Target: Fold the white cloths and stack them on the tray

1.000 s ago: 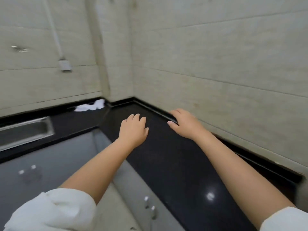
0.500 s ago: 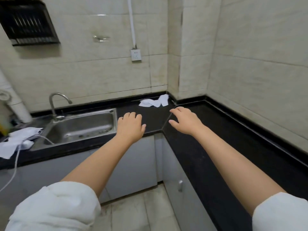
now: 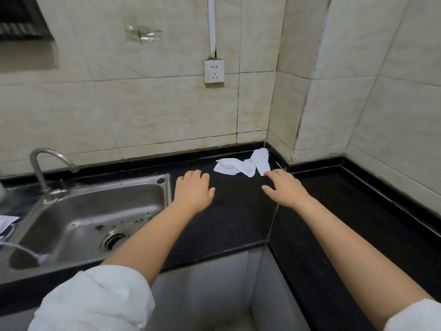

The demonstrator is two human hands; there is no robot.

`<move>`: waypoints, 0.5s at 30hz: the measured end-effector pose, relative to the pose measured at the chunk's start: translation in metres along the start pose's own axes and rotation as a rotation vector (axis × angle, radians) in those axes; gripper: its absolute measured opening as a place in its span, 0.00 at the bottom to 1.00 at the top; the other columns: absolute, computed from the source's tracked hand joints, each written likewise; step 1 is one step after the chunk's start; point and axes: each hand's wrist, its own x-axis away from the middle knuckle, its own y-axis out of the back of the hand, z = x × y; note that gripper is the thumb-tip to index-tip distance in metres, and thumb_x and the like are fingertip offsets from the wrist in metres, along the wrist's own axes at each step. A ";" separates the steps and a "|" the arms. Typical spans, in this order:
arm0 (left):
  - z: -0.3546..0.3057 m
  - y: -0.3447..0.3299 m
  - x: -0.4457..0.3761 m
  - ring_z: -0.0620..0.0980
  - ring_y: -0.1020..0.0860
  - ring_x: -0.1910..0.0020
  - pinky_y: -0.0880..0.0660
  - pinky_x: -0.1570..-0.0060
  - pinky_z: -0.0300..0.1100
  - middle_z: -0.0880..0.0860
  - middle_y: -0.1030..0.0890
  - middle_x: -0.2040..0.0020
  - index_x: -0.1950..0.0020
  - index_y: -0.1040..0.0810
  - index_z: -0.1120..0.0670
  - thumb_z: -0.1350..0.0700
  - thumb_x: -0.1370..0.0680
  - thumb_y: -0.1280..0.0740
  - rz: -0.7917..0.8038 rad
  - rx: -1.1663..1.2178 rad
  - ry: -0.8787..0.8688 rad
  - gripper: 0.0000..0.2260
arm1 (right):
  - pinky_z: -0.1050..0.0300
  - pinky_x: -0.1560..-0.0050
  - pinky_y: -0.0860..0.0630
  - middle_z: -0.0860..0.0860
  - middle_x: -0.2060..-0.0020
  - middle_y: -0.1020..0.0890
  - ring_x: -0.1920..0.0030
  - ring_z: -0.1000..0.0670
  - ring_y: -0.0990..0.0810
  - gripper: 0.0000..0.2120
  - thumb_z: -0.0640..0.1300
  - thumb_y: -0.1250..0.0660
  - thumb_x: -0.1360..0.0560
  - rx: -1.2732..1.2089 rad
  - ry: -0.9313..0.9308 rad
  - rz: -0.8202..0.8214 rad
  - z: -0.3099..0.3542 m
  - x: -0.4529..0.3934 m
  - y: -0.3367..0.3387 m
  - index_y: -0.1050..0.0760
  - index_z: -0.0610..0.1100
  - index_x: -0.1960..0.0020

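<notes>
A crumpled white cloth point(image 3: 243, 164) lies on the black countertop point(image 3: 229, 220) in the corner by the wall. My right hand point(image 3: 285, 188) reaches out over the counter with straight fingers, its fingertips just short of the cloth's near edge. My left hand point(image 3: 193, 191) hovers palm down to the left of it, fingers relaxed, holding nothing. Another bit of white cloth point(image 3: 7, 222) shows at the far left edge. No tray is in view.
A steel sink point(image 3: 95, 218) with a curved tap point(image 3: 45, 168) is set into the counter on the left. A wall socket point(image 3: 214, 71) sits above the cloth. The counter turns the corner and runs along the right wall. Cabinet fronts point(image 3: 202, 290) stand below.
The view has swung left from the right-hand counter to the sink and corner. Both hands now sit closer to the white cloth, the right one nearly at its edge.
</notes>
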 end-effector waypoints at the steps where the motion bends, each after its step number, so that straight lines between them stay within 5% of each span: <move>1: 0.007 -0.008 -0.024 0.56 0.33 0.34 0.33 0.40 0.50 0.55 0.30 0.33 0.34 0.32 0.56 0.47 0.21 0.43 0.007 0.007 -0.021 0.19 | 0.46 0.39 0.29 0.44 0.34 0.31 0.35 0.42 0.31 0.23 0.50 0.41 0.23 0.008 -0.021 -0.004 0.000 -0.023 -0.007 0.36 0.44 0.31; 15: 0.039 -0.147 -0.255 0.54 0.30 0.36 0.30 0.41 0.47 0.54 0.28 0.34 0.34 0.32 0.56 0.46 0.21 0.43 0.222 0.134 -0.163 0.19 | 0.47 0.44 0.28 0.43 0.41 0.26 0.41 0.41 0.27 0.18 0.48 0.41 0.23 -0.007 -0.228 0.178 -0.038 -0.268 -0.155 0.32 0.40 0.38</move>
